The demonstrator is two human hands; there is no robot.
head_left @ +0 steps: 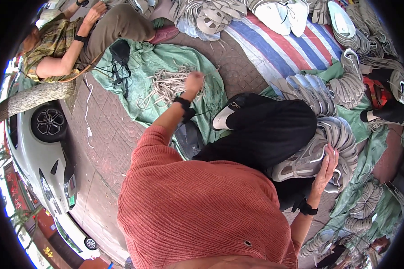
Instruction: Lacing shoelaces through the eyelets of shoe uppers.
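My left hand [194, 82] reaches out over a loose heap of beige shoelaces [168, 86] on a green woven sheet [211, 67]. Its fingers are closed, and a thin pale strand, apparently a lace, trails from them to the right. By my right knee, my right hand [328, 162] grips the edge of a grey-beige shoe upper [296, 165] with mesh panels. That upper lies against my black-trousered leg. Right behind it curves a nested stack of similar uppers [339, 134]. Part of my right thumb is hidden.
Further stacked uppers [305, 92] stand ahead and to the right. A striped sheet [267, 40] lies at the far side. Another person [72, 49] sits at the far left, beside a tree trunk [36, 101]. A parked silver car [42, 152] stands left of the brick pavement [105, 121].
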